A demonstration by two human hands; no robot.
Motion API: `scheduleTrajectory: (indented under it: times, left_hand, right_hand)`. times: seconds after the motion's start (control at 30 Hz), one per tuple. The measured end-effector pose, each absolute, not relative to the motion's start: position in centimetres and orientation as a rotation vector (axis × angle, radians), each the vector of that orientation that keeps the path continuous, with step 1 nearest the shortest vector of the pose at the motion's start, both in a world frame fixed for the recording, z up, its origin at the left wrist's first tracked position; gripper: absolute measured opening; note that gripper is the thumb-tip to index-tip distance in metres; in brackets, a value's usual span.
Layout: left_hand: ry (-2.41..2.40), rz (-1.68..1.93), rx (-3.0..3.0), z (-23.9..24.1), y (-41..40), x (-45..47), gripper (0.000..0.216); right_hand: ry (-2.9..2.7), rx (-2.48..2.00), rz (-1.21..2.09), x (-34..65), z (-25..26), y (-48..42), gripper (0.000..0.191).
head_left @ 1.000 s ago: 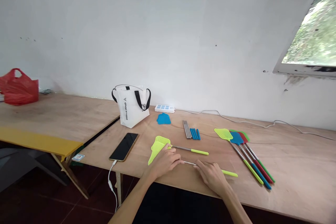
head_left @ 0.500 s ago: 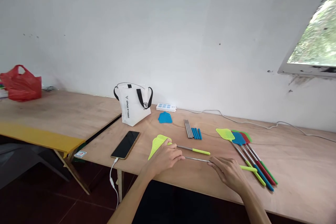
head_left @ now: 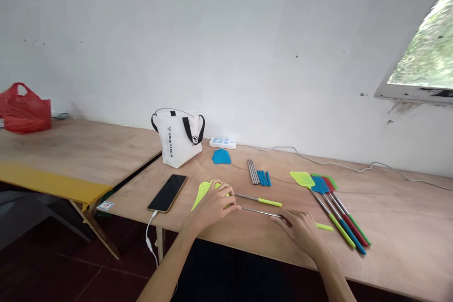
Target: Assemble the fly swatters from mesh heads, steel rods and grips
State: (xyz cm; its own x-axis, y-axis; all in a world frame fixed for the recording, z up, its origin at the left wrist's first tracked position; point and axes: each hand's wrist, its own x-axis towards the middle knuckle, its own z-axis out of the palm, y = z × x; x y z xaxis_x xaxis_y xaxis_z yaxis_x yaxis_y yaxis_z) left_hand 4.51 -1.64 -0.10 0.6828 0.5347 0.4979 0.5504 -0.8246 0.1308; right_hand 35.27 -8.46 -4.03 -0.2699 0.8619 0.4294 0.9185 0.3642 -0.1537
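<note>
My left hand point(head_left: 212, 207) is closed over a yellow-green swatter head point(head_left: 200, 193) at the near end of a thin metal rod point(head_left: 260, 212). My right hand point(head_left: 300, 229) grips the same rod farther right, near its yellow-green handle point(head_left: 324, 227). A second yellow-green swatter rod point(head_left: 258, 199) lies just behind, parallel on the wooden table point(head_left: 389, 226).
Several finished swatters point(head_left: 332, 205) lie at the right. Loose rods with blue handles point(head_left: 258, 175) and a blue swatter head point(head_left: 221, 156) sit behind. A phone point(head_left: 167, 192) on a cable, a white tote bag point(head_left: 179, 139), a power strip point(head_left: 222, 142) and a red plastic bag point(head_left: 23, 108) are to the left.
My right hand slid to the right along the rod, whose handle end moved right with it. My left hand stayed on the swatter head.
</note>
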Motion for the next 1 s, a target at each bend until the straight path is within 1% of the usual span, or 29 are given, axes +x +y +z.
scheduleTrajectory:
  times: [0.23, 0.43, 0.7, 0.8, 1.0]
  left_hand:
    - [-0.987, -0.900, -2.805, 0.9, -2.0, 3.8, 0.047]
    - [-0.971, -0.949, -2.794, 1.7, -2.4, 3.6, 0.043]
    - [-0.899, -0.985, -2.750, 1.5, -2.1, 3.3, 0.049]
    - [-0.879, -0.969, -2.746, 1.4, -2.1, 3.4, 0.045]
    - [-0.746, -1.021, -2.742, 0.6, -2.9, 5.3, 0.031]
  right_hand:
    - [-2.109, -1.578, -0.144, 35.4, -2.8, -8.6, 0.056]
    - [-1.929, -1.659, -0.235, 35.8, -0.7, -8.9, 0.059]
    - [-2.041, -1.654, -0.107, 37.2, -1.1, -9.2, 0.060]
    - [-2.047, -1.645, -0.144, 37.3, -1.2, -9.2, 0.059]
    - [-2.104, -1.535, -0.202, 35.0, -1.4, -9.2, 0.056]
